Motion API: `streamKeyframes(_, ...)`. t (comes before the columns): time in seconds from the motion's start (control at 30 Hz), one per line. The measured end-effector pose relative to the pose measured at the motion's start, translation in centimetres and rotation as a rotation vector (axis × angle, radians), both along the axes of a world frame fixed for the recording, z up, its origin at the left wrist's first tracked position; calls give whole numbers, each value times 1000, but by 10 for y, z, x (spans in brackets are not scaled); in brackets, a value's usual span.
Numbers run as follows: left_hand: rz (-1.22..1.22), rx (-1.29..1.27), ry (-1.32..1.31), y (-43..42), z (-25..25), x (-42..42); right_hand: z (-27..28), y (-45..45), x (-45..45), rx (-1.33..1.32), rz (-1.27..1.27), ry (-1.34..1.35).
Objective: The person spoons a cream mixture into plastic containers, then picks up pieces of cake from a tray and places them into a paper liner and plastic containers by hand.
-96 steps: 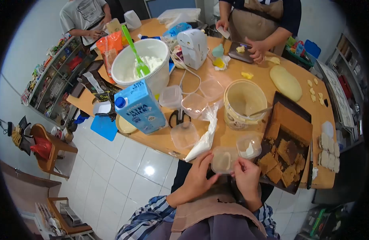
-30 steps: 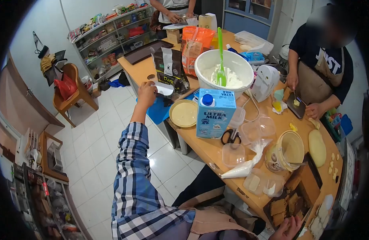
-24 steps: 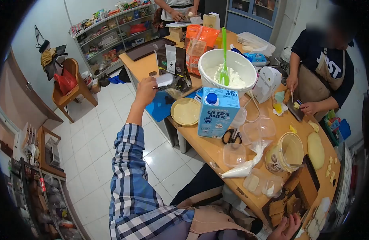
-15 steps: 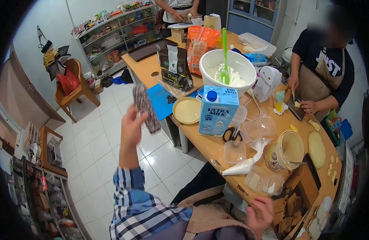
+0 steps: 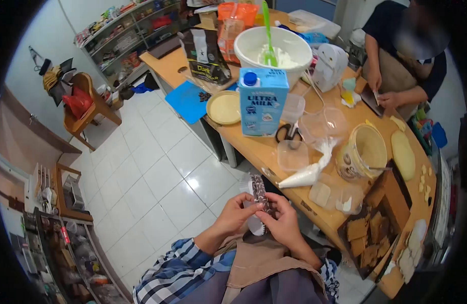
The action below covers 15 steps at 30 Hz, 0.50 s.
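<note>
A stack of brown-and-white patterned paper cupcake liners [image 5: 258,189] is held over my lap, in front of the apron. Its fluted white edges show on the left side and at the bottom. My left hand [image 5: 237,215] grips the stack from the left, with thumb and fingers closed on it. From the other side, my right hand [image 5: 282,222] pinches the same stack, the two thumbs close together. Closest to the hands on the table are a filled white piping bag [image 5: 303,177] and clear plastic tubs [image 5: 292,155].
On the table stand a milk carton [image 5: 264,104], a white bowl [image 5: 243,48] with a green spatula, scissors [image 5: 288,133], a cream-coloured bucket [image 5: 362,152] and a box of brown pieces [image 5: 401,195]. Across the table a person [image 5: 395,61] works with both hands.
My left hand has brought the liner stack from beside the table down to my lap. My right hand has come over from the table edge and now grips it too. The view has shifted.
</note>
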State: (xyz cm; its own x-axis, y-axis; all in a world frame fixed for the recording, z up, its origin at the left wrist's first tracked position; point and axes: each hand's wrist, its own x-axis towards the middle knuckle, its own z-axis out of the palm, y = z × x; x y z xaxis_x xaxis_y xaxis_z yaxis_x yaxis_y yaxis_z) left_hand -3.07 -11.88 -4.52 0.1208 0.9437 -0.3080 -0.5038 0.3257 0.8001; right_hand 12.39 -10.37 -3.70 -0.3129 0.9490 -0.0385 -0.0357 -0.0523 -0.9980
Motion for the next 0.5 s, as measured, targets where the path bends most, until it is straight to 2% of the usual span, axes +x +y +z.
streamKeyframes(0.1, -86, 25, 141, 3, 4, 0, 17, -6, 6, -19, -19, 68)
streamKeyframes(0.2, -80, 24, 161, 3, 9, 2, 22, -8, 11, -109, -8, 89)
streamKeyframes(0.5, -51, 104, 281, -1, 12, -6, 16, -10, 13, -69, 53, 111)
